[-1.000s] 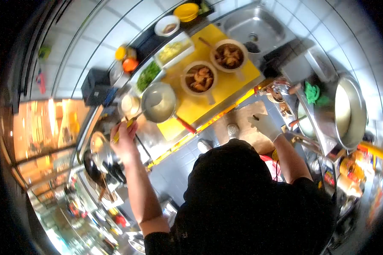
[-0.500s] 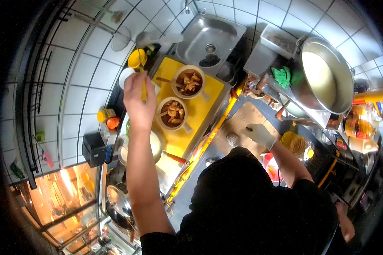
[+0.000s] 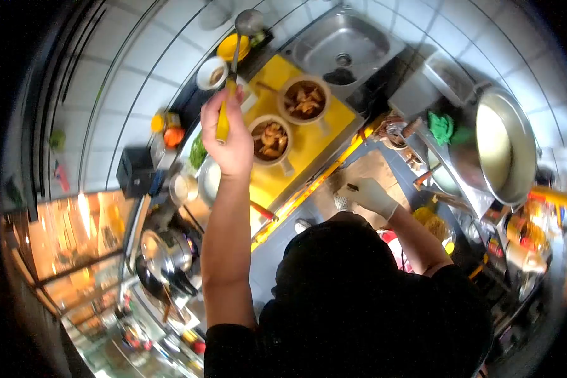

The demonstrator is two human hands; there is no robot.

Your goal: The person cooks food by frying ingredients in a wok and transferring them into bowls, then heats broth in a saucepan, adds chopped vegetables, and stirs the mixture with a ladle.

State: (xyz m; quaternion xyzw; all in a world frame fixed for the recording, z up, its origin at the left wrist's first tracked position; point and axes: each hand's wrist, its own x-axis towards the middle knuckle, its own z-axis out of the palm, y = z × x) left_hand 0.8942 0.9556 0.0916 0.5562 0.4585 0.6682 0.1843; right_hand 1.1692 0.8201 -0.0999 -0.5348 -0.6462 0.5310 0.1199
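My left hand [image 3: 228,135], bare, is closed around the yellow handle of a ladle [image 3: 249,22]; the ladle's metal bowl points away from me, above a yellow bowl [image 3: 233,48]. Beside that hand, two pale handled pots [image 3: 288,130] hold brown pieces of food in dark sauce, each with a spoon or stick in it. They stand on a yellow board [image 3: 315,140]. My right hand [image 3: 373,196] wears a white glove and is closed on a small dark object [image 3: 353,187], whose kind I cannot make out. It hangs over the floor side, right of the board.
A steel sink [image 3: 340,38] lies behind the board. To the right stands a large steel pot [image 3: 507,145] of pale liquid, with a green cloth [image 3: 441,128] near it. A white bowl [image 3: 211,73], greens [image 3: 197,151] and a lidded pan [image 3: 164,252] line the left side.
The view has turned, so the surroundings appear shifted. My left hand still grips the ladle, whose bowl now shows over the yellow bowl. My right hand keeps its dark object.
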